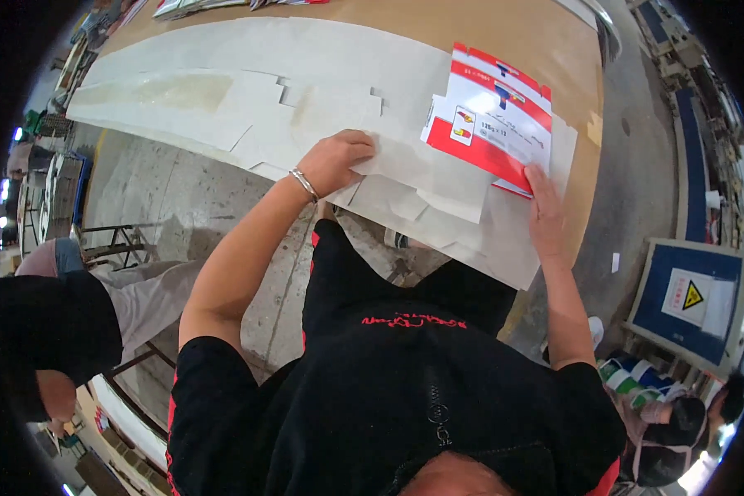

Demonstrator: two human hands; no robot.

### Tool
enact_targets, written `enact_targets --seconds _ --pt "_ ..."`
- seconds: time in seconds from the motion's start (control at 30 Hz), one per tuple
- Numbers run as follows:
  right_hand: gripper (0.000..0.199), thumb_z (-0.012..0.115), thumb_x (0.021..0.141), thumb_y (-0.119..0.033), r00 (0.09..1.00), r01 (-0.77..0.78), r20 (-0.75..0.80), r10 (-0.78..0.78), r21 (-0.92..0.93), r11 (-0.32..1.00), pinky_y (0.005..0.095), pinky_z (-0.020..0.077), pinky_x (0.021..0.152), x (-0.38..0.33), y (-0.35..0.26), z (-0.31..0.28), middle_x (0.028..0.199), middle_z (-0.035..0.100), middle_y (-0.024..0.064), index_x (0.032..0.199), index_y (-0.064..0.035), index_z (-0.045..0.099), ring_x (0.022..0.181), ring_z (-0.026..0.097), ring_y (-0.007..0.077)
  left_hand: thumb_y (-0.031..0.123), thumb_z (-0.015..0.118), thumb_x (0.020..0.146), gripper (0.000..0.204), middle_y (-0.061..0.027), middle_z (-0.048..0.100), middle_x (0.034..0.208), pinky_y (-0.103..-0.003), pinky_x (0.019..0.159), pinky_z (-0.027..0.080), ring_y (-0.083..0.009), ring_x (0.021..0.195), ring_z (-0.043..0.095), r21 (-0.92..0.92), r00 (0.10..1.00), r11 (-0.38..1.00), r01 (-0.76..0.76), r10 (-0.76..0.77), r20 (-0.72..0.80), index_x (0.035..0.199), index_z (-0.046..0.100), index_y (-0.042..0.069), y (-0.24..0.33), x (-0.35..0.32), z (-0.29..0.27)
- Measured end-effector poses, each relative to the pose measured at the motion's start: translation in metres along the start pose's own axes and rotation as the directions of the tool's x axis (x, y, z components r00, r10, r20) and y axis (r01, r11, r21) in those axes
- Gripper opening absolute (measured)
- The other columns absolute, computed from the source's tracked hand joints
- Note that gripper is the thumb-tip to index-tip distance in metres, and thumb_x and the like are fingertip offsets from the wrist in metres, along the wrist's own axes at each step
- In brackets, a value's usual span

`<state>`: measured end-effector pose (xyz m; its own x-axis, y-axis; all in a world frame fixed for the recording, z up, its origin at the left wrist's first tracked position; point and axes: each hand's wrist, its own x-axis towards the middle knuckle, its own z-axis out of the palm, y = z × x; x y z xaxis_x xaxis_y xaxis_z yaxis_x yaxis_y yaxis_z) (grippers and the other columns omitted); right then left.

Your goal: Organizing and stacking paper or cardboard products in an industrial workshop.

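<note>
Your right hand [546, 205] is at the near right corner of the red-and-white printed carton blank [486, 122], its fingers lying over the red border. The grip there looks light and nearly straight-fingered; you seem to be steadying the corner, though I cannot tell whether anything is pinched from below.

The blank lies flat, printed face up and slightly askew, on the right part of the spread of plain greyish-white paperboard sheets [182, 62]. More red and white edges show around it, so there may be more than one layer. Resting flat like this, the thin board probably needs only fingertip contact to stay put.

Your left hand [341, 160], with a bracelet [304, 185] at the wrist, sits well apart from the blank, on the sheets by their near edge. Its fingers are curled, perhaps to keep the loose layers from sliding; whether that grip has hold of an edge, I cannot tell.

The sheets overlap and overhang the near side of the brown tabletop [577, 62], while the tabletop bears their weight farther in.
</note>
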<state>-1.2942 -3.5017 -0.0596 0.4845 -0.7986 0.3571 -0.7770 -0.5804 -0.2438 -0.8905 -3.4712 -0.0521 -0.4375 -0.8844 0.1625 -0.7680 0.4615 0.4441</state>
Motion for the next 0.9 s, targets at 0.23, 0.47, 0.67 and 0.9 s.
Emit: enact_targets --seconds 0.23,0.47,0.67,0.9 --pt "0.051 0.038 0.086 0.008 0.986 -0.133 -0.076 0.149 0.187 0.973 0.0382 0.0352 0.107 -0.008 -0.007 0.018 0.134 0.049 0.0111 0.133 -0.0107 0.047 0.125 0.046 0.0274 -0.001 0.07 0.064 0.038 -0.0075 0.063 0.09 -0.032 0.074 0.05 -0.0227 0.081 0.06 -0.31 0.996 0.948 -0.068 0.046 -0.078 0.101 0.068 0.007 -0.03 0.003 -0.001" --pt "0.057 0.039 0.087 0.004 0.907 -0.336 -0.133 0.399 0.342 0.878 0.0344 0.0414 0.1 -0.007 -0.014 0.016 0.136 0.048 0.0115 0.14 -0.015 0.038 0.122 0.05 0.0271 0.015 0.069 0.079 0.016 -0.0085 0.063 0.085 -0.031 0.068 0.05 -0.0203 0.073 0.062 -0.621 0.937 0.751 0.224 -0.341 -0.075 0.089 0.07 0.003 -0.037 0.022 0.019" --pt "0.058 0.043 0.086 0.0 0.961 -0.23 -0.087 0.264 0.288 0.93 0.037 0.0334 0.106 -0.009 -0.009 0.017 0.144 0.039 0.0099 0.141 -0.0172 0.038 0.131 0.039 0.0278 0.014 0.067 0.077 0.018 -0.0061 0.061 0.103 -0.036 0.077 0.048 -0.0261 0.093 0.058 -0.002 0.914 0.932 0.362 -0.355 -0.196 0.094 0.069 0.008 -0.002 0.04 0.031" --pt "0.056 0.052 0.089 -0.031 0.963 0.094 0.262 -0.065 -0.1 0.99 0.0507 0.0145 0.112 0.038 -0.06 0.038 0.149 0.029 0.0055 0.142 -0.0197 0.036 0.139 0.022 0.0275 0.051 0.051 0.086 0.072 -0.0126 0.028 0.148 -0.056 0.11 0.01 -0.0323 0.14 0.015 0.331 0.985 0.935 0.126 -0.08 -0.15 0.142 0.032 0.01 -0.003 0.038 0.049"
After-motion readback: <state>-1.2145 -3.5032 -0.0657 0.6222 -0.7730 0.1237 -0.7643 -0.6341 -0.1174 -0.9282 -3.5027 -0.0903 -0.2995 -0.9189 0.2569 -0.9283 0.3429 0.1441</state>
